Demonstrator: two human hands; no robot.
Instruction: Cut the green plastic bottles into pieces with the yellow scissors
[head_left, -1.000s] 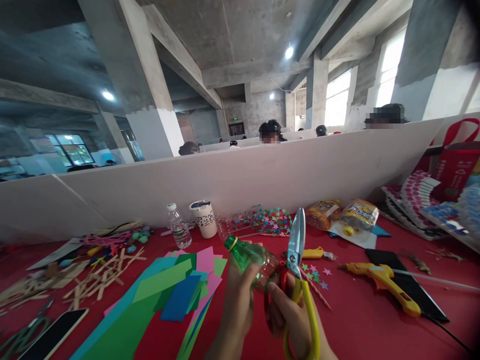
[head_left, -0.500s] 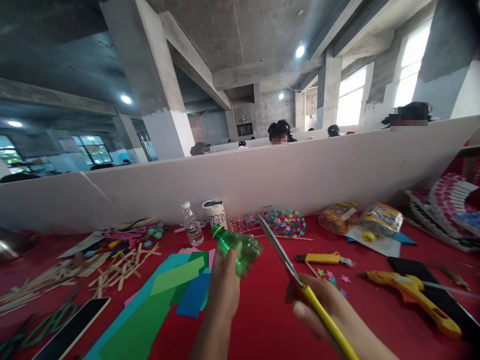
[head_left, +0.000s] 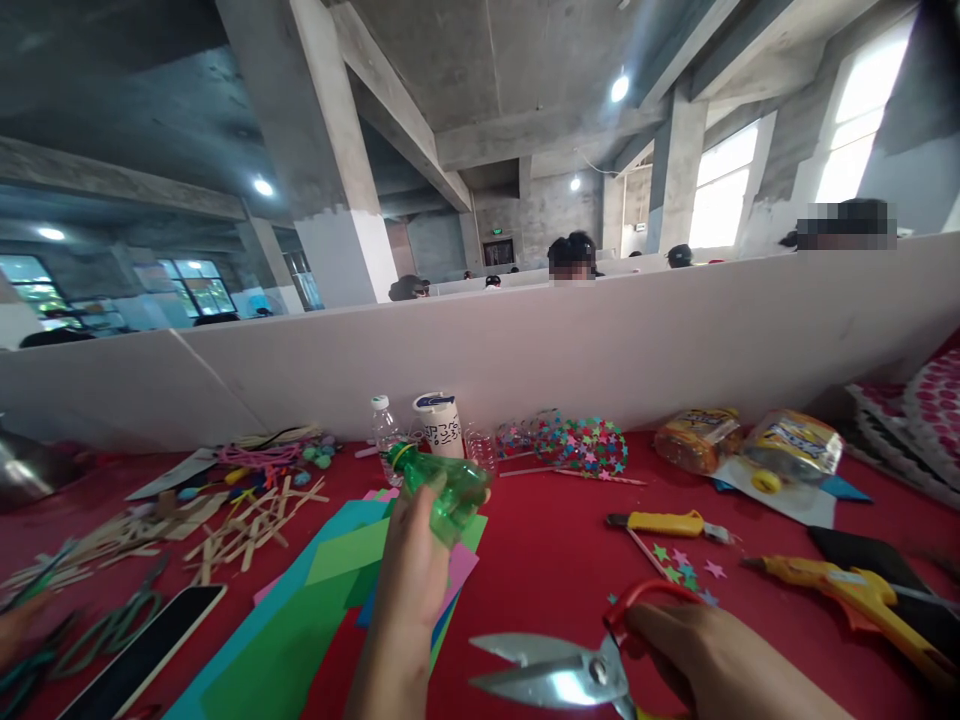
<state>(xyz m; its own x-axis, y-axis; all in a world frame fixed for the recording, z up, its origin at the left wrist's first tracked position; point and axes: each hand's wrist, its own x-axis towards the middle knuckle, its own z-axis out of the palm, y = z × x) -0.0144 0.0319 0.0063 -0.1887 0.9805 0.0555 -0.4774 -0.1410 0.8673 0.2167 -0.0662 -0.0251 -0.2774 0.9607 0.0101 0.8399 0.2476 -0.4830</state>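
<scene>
My left hand (head_left: 409, 550) is closed round a green plastic bottle (head_left: 457, 490), tilted with its neck to the upper left. The bottle's right end looks cut off. My right hand (head_left: 701, 640) grips the red handle of large scissors (head_left: 555, 672). Their silver blades point left, slightly apart, below the bottle and not touching it. A yellow handle shows partly at the bottom edge. Sheets of coloured paper (head_left: 277, 640) lie beneath and left of my left forearm.
At the back stand a water bottle (head_left: 384, 425) and a white cup (head_left: 436, 425). A yellow utility knife (head_left: 667, 522), star pieces (head_left: 686, 575) and a glue gun (head_left: 840, 590) lie right. Wooden sticks (head_left: 255, 530) and a phone (head_left: 146, 650) lie left. Another person's hand (head_left: 16, 630) shows at the left edge.
The scissors have turned from pointing up, edge-on, to lying flat with blades leftward, lower down. My left hand and the green bottle have shifted left. A hand appears at the left edge.
</scene>
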